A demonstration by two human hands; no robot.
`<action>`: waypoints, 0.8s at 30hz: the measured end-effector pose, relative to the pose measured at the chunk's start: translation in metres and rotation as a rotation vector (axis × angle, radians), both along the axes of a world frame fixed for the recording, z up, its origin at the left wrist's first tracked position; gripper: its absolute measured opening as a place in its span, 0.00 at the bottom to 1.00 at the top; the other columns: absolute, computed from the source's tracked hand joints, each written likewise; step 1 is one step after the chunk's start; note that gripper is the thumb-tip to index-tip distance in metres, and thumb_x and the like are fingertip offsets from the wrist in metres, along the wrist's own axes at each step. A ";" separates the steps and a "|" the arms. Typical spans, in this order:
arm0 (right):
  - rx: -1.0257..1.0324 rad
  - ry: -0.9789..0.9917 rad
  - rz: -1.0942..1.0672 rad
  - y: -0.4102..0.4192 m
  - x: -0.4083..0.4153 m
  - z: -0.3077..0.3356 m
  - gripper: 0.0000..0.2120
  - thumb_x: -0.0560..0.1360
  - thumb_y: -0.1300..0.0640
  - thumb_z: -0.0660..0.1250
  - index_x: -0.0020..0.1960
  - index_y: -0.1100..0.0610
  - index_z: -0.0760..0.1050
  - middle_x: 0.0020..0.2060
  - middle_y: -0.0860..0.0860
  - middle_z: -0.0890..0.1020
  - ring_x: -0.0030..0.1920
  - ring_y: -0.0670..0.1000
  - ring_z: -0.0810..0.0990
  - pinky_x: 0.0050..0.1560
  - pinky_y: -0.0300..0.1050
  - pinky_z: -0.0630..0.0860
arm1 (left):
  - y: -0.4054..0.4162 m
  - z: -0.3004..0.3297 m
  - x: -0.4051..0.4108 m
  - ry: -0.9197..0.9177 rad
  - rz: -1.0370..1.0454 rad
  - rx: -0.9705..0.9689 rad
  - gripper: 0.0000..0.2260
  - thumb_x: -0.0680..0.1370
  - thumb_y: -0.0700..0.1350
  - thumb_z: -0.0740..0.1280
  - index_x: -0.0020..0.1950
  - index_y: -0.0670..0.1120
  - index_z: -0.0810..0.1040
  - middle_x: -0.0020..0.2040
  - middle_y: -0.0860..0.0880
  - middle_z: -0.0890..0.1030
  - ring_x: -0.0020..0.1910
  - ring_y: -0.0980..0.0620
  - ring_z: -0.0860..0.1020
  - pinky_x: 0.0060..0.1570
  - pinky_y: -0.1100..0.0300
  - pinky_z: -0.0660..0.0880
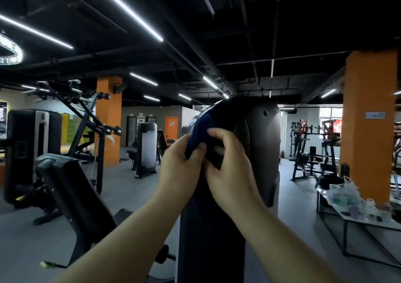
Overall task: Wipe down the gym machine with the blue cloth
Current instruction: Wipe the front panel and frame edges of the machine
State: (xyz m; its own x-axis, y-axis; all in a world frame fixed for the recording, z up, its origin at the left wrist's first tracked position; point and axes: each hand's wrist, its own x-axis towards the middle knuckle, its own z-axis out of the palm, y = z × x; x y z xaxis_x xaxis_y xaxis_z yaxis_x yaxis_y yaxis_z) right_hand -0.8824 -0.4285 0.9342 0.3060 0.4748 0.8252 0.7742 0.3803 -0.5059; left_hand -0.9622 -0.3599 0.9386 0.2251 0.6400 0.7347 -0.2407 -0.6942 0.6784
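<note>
Both hands, the left hand [181,160] and the right hand [227,163], pinch the blue cloth [200,130] with curled fingers against the upper front of the gym machine [258,143]; seemingly regathering it mid-wipe; next, press it flat and stroke downward.

Two hands, the left hand [181,163] and the right hand [230,165], hold one blue cloth [200,130] on one dark gym machine [256,143]. Two orange pillars: one [108,120], another [368,126]. One tabletop [355,219].
</note>
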 end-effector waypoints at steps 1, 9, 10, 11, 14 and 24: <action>0.000 0.011 0.021 0.000 0.000 -0.005 0.24 0.77 0.63 0.68 0.68 0.45 0.69 0.64 0.37 0.70 0.61 0.35 0.72 0.62 0.34 0.73 | 0.010 0.000 0.000 -0.023 0.062 -0.027 0.08 0.80 0.42 0.64 0.54 0.52 0.80 0.48 0.51 0.83 0.48 0.51 0.81 0.53 0.46 0.78; 0.106 -0.052 -0.305 0.017 -0.008 -0.015 0.19 0.78 0.63 0.64 0.62 0.43 0.73 0.59 0.34 0.72 0.59 0.35 0.73 0.53 0.28 0.73 | 0.067 0.061 0.000 -0.008 0.309 0.425 0.16 0.78 0.35 0.63 0.61 0.52 0.72 0.57 0.54 0.72 0.48 0.56 0.74 0.44 0.66 0.71; 0.121 -0.055 -0.355 0.022 -0.011 -0.015 0.19 0.77 0.63 0.64 0.62 0.44 0.73 0.59 0.35 0.72 0.58 0.35 0.73 0.52 0.27 0.72 | 0.075 0.064 0.005 0.067 0.324 0.517 0.17 0.77 0.34 0.63 0.62 0.51 0.71 0.58 0.52 0.71 0.48 0.55 0.74 0.43 0.62 0.73; 0.143 -0.067 -0.406 0.027 -0.014 -0.016 0.19 0.77 0.63 0.64 0.62 0.44 0.74 0.59 0.35 0.72 0.58 0.36 0.73 0.52 0.27 0.72 | 0.085 0.065 0.011 0.137 0.336 0.581 0.17 0.76 0.34 0.63 0.61 0.51 0.72 0.59 0.51 0.71 0.47 0.53 0.74 0.41 0.59 0.72; 0.200 -0.109 -0.560 0.046 -0.022 -0.020 0.19 0.76 0.65 0.64 0.61 0.45 0.75 0.59 0.34 0.70 0.61 0.39 0.72 0.54 0.28 0.72 | 0.121 0.066 0.021 0.153 0.166 0.507 0.13 0.75 0.35 0.65 0.54 0.51 0.78 0.54 0.53 0.73 0.49 0.51 0.75 0.44 0.62 0.69; 0.213 -0.124 -0.833 0.074 -0.035 -0.035 0.20 0.74 0.66 0.66 0.59 0.45 0.76 0.66 0.33 0.66 0.68 0.36 0.62 0.64 0.26 0.61 | 0.133 0.062 0.029 0.207 -0.289 0.716 0.23 0.80 0.61 0.55 0.73 0.57 0.69 0.73 0.59 0.67 0.73 0.57 0.63 0.73 0.48 0.61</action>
